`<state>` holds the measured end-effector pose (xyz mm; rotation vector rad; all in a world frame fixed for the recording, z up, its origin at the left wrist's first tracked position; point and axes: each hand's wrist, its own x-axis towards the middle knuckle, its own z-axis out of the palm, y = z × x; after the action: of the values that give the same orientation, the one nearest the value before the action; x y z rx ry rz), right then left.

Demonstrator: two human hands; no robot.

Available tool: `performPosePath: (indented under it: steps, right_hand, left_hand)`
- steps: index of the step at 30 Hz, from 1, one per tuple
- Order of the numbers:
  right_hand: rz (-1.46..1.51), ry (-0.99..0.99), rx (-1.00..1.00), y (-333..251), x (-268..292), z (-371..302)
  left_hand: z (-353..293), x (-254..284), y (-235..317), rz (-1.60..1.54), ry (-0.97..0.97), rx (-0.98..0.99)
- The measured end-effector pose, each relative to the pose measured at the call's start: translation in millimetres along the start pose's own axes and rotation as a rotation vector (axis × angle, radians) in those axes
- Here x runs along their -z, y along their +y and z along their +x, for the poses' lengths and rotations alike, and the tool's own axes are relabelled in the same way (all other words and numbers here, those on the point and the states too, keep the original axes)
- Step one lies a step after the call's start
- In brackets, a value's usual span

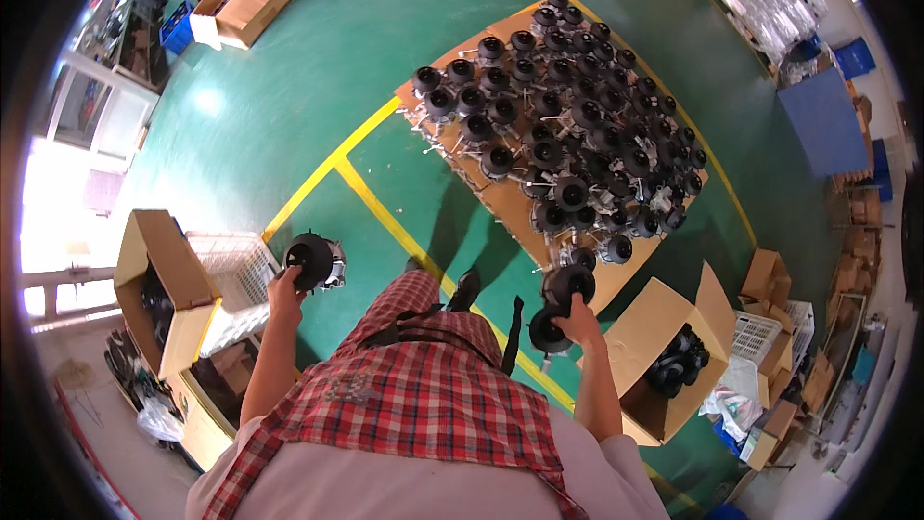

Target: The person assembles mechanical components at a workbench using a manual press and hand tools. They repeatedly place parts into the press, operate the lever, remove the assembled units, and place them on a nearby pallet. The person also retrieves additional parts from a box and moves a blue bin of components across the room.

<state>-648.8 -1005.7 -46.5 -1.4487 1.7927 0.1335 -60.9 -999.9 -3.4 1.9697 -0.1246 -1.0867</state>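
My left hand (286, 295) is closed on the edge of a black round-topped part (310, 260) with a silvery metal body, held out over the green floor beside a white plastic crate (241, 279). On the other side, my right hand (580, 324) is closed at two similar parts, an upper black round-topped part (570, 284) and a lower black round-topped part (549, 330). Whether it bears both cannot be told, as the fingers are partly hidden. Just ahead, many such parts (572, 194) stand crowded on a cardboard-covered base (505, 200).
An open cardboard box (640, 404) with black pieces inside stands right of my right forearm. Another open box (178, 313) is at the left. Yellow lines (371, 202) cross the green floor. Far left is a carton (245, 5); a blue panel (816, 123) stands right.
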Motion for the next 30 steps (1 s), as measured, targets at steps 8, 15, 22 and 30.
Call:
performPosePath:
  steps: [8, 15, 22, 30]
  right_hand:
    - [0.222, 0.125, 0.168, -25, 126, 121]
    - [-0.352, 0.182, 0.082, -46, 331, 246]
    - [-0.871, 0.505, 0.208, 20, 382, 470]
    - [-0.759, 0.327, 0.082, 51, 309, 614]
  left_hand:
    - [52, -161, 56, 0.258, -0.148, -0.024]
    - [141, -340, 78, 0.638, -0.238, -0.284]
    - [186, -483, 83, 0.58, -0.303, -0.385]
    - [169, -621, 56, 0.496, -0.418, -0.202]
